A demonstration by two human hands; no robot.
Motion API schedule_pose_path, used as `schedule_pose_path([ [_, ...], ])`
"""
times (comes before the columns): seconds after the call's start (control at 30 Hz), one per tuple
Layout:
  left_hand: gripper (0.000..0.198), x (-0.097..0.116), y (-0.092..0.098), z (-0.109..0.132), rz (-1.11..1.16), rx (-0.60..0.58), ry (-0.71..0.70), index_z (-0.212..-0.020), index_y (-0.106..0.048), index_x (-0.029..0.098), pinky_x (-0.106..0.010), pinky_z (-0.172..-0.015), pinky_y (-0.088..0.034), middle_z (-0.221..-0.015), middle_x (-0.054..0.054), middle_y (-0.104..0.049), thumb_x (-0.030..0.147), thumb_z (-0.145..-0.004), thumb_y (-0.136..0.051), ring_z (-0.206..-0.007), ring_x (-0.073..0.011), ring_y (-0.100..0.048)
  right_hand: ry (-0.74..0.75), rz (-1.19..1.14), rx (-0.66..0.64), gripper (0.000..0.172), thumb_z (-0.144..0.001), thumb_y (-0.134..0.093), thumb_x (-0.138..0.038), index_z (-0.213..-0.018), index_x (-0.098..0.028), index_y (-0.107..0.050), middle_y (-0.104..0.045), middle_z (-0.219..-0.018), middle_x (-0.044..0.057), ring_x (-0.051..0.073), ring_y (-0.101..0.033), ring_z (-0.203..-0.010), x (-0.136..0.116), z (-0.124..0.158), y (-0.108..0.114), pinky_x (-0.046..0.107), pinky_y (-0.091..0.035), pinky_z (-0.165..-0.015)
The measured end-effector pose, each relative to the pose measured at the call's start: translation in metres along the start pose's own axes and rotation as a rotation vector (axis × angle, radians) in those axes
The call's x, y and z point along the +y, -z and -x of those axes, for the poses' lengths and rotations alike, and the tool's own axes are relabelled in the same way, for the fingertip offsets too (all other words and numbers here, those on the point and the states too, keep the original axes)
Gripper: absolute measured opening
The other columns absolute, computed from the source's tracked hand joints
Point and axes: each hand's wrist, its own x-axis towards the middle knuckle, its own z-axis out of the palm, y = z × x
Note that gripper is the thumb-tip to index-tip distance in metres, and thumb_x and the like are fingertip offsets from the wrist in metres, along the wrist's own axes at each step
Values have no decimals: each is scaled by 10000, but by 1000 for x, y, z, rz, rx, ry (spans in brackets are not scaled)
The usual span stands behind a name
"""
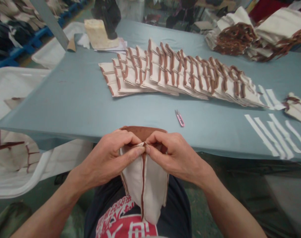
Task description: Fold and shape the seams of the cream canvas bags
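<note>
Both hands pinch the top edge of a cream fabric piece with brown trim [154, 185], one on each side of its brown central seam. My left hand [113, 152] closes thumb and forefinger on the edge just left of the seam. Opposite it, my right hand [175, 153] grips the edge in the same way, the fingertips of the two hands almost meeting. The cloth hangs down over my lap, and its brown far rim shows behind the fingers. Beyond, on the table, lie pink thread snips [179, 118].
A long overlapping row of cream pieces with brown binding [170, 72] crosses the blue-covered table [73, 109]. White strips [271, 132] lie at right, near more stacked fabric [281, 29]. White plastic bins [38, 178] with fabric stand at left. A yellowish block [97, 33] sits at the back.
</note>
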Motion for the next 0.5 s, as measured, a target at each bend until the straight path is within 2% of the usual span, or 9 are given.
schedule_pose_path([
  [0.3, 199, 11, -1, -11, -49, -9, 85, -734, -675, 180, -254, -566, -375, -627, 33, -645, 207, -871, -533, -566, -121, -534, -15, 111, 43, 121, -934, -575, -169, -828, -174, -633, -594, -632, -42, 96, -490, -520, -3, 0, -7, 254, -327, -557],
  [0.5, 206, 14, 3, -12, 178, -80, 145, -734, -645, 182, -251, -609, -429, -689, 16, -643, 242, -874, -507, -659, -147, -575, -12, 13, 28, 80, -921, -578, -201, -848, -177, -602, -603, -682, -38, 99, -531, -568, -1, 0, -6, 242, -351, -575],
])
